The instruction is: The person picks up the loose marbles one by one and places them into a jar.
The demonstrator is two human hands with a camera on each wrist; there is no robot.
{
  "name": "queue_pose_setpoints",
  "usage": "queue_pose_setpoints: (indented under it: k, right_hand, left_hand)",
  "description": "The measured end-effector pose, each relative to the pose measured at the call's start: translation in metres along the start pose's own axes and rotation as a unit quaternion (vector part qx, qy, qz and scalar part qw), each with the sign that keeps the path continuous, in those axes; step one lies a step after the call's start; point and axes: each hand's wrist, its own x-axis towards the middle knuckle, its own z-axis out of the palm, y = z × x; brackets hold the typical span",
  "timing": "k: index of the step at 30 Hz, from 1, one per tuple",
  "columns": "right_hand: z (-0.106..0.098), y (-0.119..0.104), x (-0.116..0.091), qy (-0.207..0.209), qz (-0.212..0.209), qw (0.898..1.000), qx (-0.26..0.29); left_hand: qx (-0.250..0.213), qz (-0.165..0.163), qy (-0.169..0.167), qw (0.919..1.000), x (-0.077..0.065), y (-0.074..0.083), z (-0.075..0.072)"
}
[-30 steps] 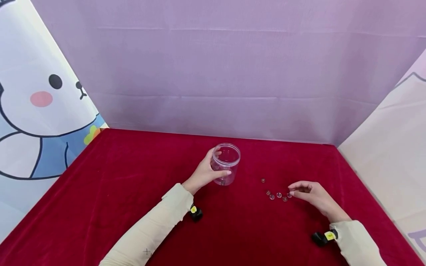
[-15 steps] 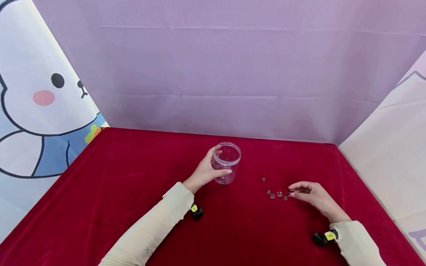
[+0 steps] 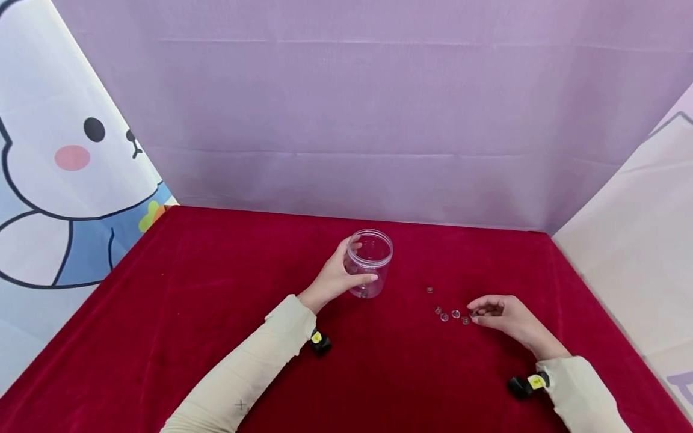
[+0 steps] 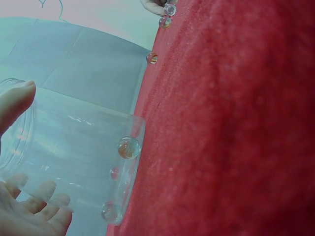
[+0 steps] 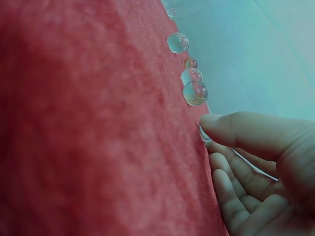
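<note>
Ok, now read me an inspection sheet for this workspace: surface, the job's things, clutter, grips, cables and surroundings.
Surface: red cloth, with faint creases.
Job's things: clear jar, upright and open-topped, with marbles at its bottom, exact count unclear; five loose marbles on the cloth, plus one marble at the right fingertips.
Clutter: nothing seen.
Grips: left grip holds the jar; right grip appears to pinch that single marble.
Cables: nothing seen.
Surroundings: purple backdrop behind, cartoon panel left, pale panel right.
</note>
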Motion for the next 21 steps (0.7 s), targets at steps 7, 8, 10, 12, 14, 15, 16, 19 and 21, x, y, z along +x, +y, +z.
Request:
queue_pose_setpoints:
  k: [7, 8, 10, 12, 14, 15, 16, 19, 21]
  right_hand:
    - [0.000, 0.001, 0.000, -0.002, -0.020, 1.000, -0.011]
    - [0.000, 0.001, 0.000, -0.001, -0.023, 1.000, -0.011]
    - [0.000, 0.001, -0.001, -0.002, -0.030, 0.999, -0.011]
    - [0.000, 0.001, -0.001, -0.004, -0.036, 0.999, -0.013]
    - [0.001, 0.001, 0.000, -0.004, -0.037, 0.999, -0.013]
    - [0.001, 0.001, 0.000, -0.005, -0.038, 0.999, -0.013]
    - [0.001, 0.002, 0.000, -0.006, -0.039, 0.999, -0.014]
    - [0.001, 0.003, 0.000, -0.007, -0.040, 0.999, -0.019]
    - [0.001, 0.004, 0.000, -0.006, -0.037, 0.999, -0.021]
  left_hand:
    - [-0.001, -0.001, 0.005, 1.0000, 0.015, -0.025, 0.001]
    - [-0.001, 0.000, 0.007, 1.0000, 0.015, -0.026, 0.001]
    - [0.000, 0.001, 0.010, 0.9999, 0.015, -0.026, 0.001]
    - [0.001, 0.002, 0.013, 0.9999, 0.015, -0.026, 0.002]
    - [0.004, 0.003, 0.016, 0.9999, 0.014, -0.026, 0.002]
    - [0.005, 0.003, 0.017, 0.9998, 0.014, -0.026, 0.002]
    - [0.006, 0.004, 0.017, 0.9998, 0.014, -0.026, 0.002]
    - [0.009, 0.004, 0.019, 0.9998, 0.013, -0.026, 0.002]
    - [0.010, 0.004, 0.019, 0.9998, 0.013, -0.027, 0.002]
